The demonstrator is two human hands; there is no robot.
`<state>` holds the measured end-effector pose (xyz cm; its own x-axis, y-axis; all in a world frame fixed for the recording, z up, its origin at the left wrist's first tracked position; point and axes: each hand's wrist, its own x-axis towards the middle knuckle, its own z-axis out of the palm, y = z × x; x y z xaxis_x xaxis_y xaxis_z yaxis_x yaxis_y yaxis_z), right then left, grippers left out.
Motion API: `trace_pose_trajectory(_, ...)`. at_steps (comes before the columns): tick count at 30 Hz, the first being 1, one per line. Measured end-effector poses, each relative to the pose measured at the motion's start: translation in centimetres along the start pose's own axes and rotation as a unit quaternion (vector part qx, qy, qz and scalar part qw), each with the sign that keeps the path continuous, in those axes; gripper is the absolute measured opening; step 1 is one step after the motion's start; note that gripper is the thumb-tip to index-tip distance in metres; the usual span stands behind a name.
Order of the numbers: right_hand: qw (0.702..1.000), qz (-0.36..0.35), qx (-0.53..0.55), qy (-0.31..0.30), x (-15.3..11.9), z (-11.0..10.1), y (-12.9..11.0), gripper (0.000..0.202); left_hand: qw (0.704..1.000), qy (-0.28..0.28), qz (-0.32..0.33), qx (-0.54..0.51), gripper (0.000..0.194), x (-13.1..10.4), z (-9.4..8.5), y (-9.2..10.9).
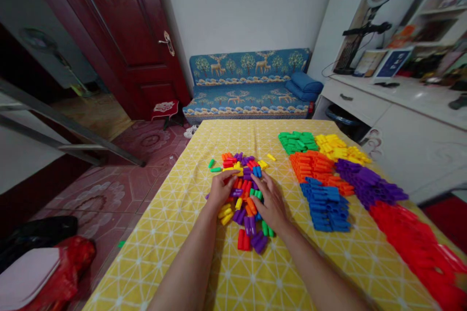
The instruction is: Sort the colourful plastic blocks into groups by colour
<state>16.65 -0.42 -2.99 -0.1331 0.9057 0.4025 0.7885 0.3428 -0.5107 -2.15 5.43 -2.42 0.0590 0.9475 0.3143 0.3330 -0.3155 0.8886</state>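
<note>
A mixed heap of small plastic pieces [246, 188] in several colours lies mid-table. My left hand [222, 188] is at the heap's left side, fingers bent over yellow pieces near the top; whether it grips one is hard to tell. At the right side, my right hand [269, 199] has its fingers apart, resting against blue and green pieces. Sorted piles lie to the right: green [297, 142], yellow [339, 148], orange [317, 169], blue [326, 205], purple [367, 182] and red [416, 243]. Two loose green pieces [215, 169] are left of the heap.
The table has a yellow patterned cloth [175, 233]. Beyond it stands a blue sofa [248, 85], with a small red stool [166, 108] to its left. A white cabinet [412, 131] is close on the right. A red bag [75, 262] lies at lower left.
</note>
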Motion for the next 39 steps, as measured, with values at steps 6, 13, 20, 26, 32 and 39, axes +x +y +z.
trace_pose_trajectory(6, 0.999, -0.009, -0.027, -0.029, 1.1, 0.9, -1.3, 0.06, 1.0, 0.017, 0.006, -0.009, 0.039, -0.4, 0.2, 1.4)
trace_pose_trajectory(13, 0.994, -0.002, 0.015, 0.104, 1.0, 1.0, -1.4, 0.013, 0.997, 0.007, 0.069, -0.03, 0.039, -0.7, -0.3, 1.8)
trace_pose_trajectory(20, 0.99, -0.026, 0.089, 0.104, 1.2, 0.9, -0.8, 0.016, 0.995, -0.04, 0.041, -0.087, 0.037, -1.2, 0.1, 2.8)
trace_pose_trajectory(26, 0.979, -0.008, 0.17, 0.115, 1.0, 1.2, -0.7, 0.024, 0.975, 0.07, -0.039, -0.206, 0.037, -0.8, 0.4, 1.8)
trace_pose_trajectory(32, 0.97, 0.027, 0.203, 0.131, 0.8, 1.6, -0.3, 0.026, 0.962, 0.12, -0.044, -0.241, 0.039, -0.6, 0.0, 1.0)
trace_pose_trajectory(39, 0.976, -0.045, 0.147, 0.153, 0.9, 1.0, -1.3, 0.044, 0.981, -0.006, 0.007, -0.192, 0.027, -1.0, -0.2, 3.1)
